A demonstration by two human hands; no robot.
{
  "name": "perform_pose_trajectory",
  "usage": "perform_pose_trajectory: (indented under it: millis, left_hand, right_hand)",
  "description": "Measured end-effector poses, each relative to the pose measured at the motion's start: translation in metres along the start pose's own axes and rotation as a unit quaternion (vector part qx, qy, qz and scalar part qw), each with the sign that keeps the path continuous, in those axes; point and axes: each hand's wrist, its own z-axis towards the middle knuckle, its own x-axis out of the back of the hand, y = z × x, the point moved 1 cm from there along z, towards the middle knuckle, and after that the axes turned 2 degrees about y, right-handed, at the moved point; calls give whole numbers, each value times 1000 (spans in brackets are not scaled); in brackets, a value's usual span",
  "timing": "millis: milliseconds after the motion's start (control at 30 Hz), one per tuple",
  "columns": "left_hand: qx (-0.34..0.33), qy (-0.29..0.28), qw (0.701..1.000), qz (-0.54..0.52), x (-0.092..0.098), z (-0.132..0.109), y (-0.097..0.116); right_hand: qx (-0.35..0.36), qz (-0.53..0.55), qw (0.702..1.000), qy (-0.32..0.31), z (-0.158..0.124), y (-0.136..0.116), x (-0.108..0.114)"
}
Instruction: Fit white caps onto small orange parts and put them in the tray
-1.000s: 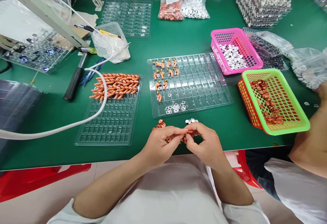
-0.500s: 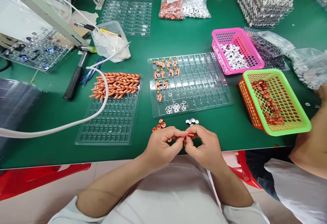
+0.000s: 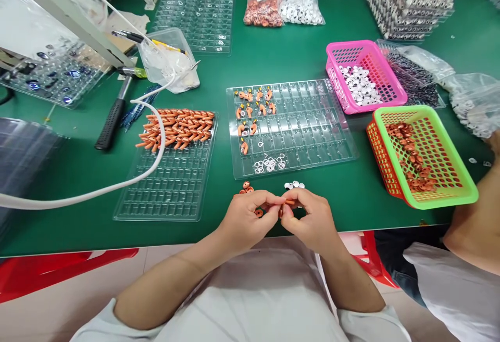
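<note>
My left hand (image 3: 248,220) and my right hand (image 3: 310,219) meet at the table's front edge, fingertips pinched on a small orange part (image 3: 289,202) between them. My fingers hide most of it. Round copper-coloured caps (image 3: 246,186) lie just behind and under my left hand, and small white discs (image 3: 294,185) lie behind my right hand. Beyond both hands is a clear tray (image 3: 304,123) with several orange pieces in its left compartments and white rings (image 3: 269,163) near its front edge. To the left, a second clear tray (image 3: 162,196) bears rows of copper-coloured curved parts (image 3: 177,128).
A green basket (image 3: 445,204) and a pink basket (image 3: 367,106) stand at the right. On the left are a hammer (image 3: 111,123), a white cable (image 3: 156,160) and a plastic box (image 3: 189,84). Another person's arm (image 3: 476,206) rests at the far right.
Both hands have stayed together and shifted very slightly, still pinching the orange part. The view has moved a little. Nothing on the table has visibly changed place.
</note>
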Motion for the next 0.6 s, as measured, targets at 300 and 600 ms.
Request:
perform_pose_trajectory:
  millis: [300, 600]
  left_hand:
    - [6, 12, 1000, -28, -2, 2, 2]
    - [-44, 44, 998, 10, -6, -3, -1]
  right_hand:
    - [-43, 51, 997, -41, -1, 2, 8]
    - [15, -24, 999, 22, -5, -3, 3]
